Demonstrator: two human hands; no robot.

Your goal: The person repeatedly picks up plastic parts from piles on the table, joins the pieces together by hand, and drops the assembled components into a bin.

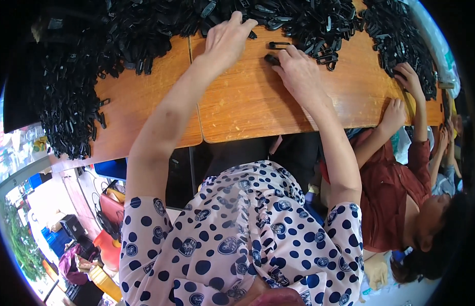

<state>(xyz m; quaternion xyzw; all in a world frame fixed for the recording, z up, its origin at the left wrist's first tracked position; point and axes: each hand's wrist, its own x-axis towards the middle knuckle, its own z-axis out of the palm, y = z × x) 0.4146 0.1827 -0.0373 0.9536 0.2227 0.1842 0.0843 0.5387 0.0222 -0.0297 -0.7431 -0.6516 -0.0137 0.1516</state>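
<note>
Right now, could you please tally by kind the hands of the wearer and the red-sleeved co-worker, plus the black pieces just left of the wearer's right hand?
Wearer's left hand, right hand: 2
Co-worker's hands: 2
Open frame: 1
Solid piece: 1
Total: 6

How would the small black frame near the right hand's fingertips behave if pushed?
The small black frame looks stiff, its thin sides apparently unbent. Its open middle suggests it is light. Lying flat on the wood-toned table, it would probably slide rather than roll.
</note>
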